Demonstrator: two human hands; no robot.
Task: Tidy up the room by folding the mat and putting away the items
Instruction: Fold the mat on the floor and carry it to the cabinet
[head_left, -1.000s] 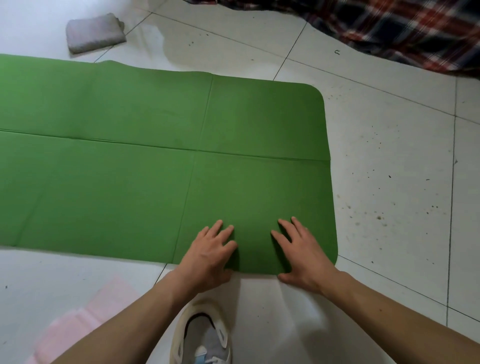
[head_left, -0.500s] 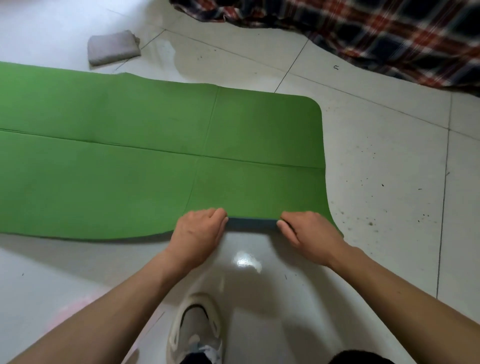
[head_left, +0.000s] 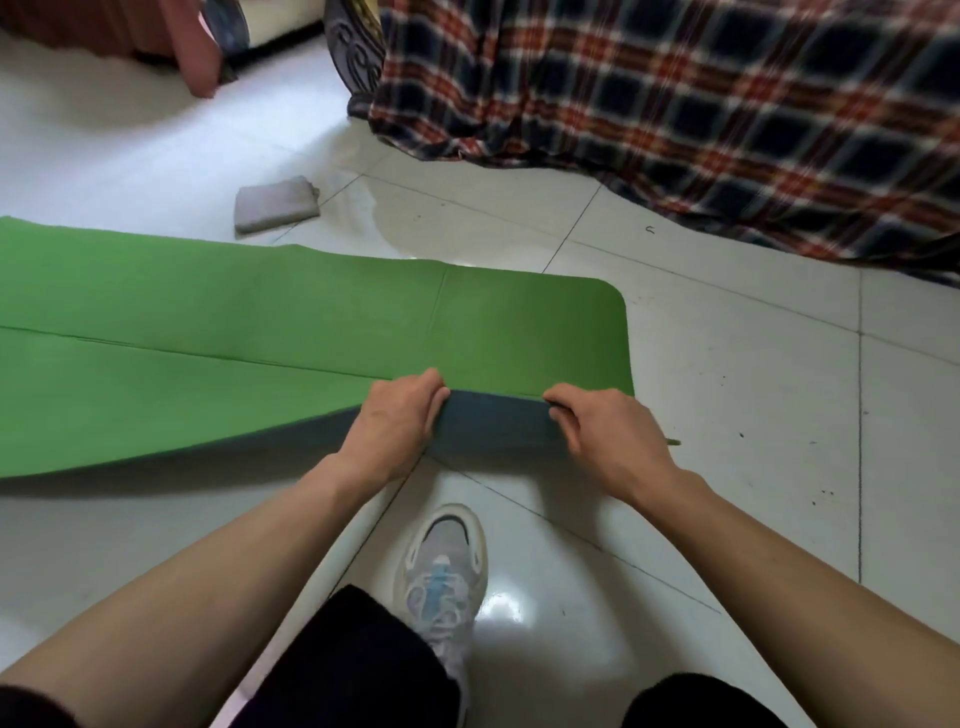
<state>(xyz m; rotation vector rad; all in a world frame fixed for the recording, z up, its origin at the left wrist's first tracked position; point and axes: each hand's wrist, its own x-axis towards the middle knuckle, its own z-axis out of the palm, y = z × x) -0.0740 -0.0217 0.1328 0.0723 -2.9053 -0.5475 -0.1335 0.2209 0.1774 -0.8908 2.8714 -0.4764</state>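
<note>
- A shoe (head_left: 441, 566) stands on the tiled floor (head_left: 753, 415), just in front of the raised mat edge.
- The left hand (head_left: 400, 421) and the right hand (head_left: 608, 436) each grip the near edge of the mat (head_left: 260, 338), with the fingers curled round it.
- I think the fold may go crooked. Both hands hold only the right end, and the long left part lies flat, so it could drag behind or miss the crease.
- The mat is thin and limp — green on top, dark below where it is lifted. Old crease lines cross it, and it runs out of view to the left.
- Beyond it lies a grey folded cloth (head_left: 275, 203), and further away a checked blanket (head_left: 701, 104) — neither is put away yet.
</note>
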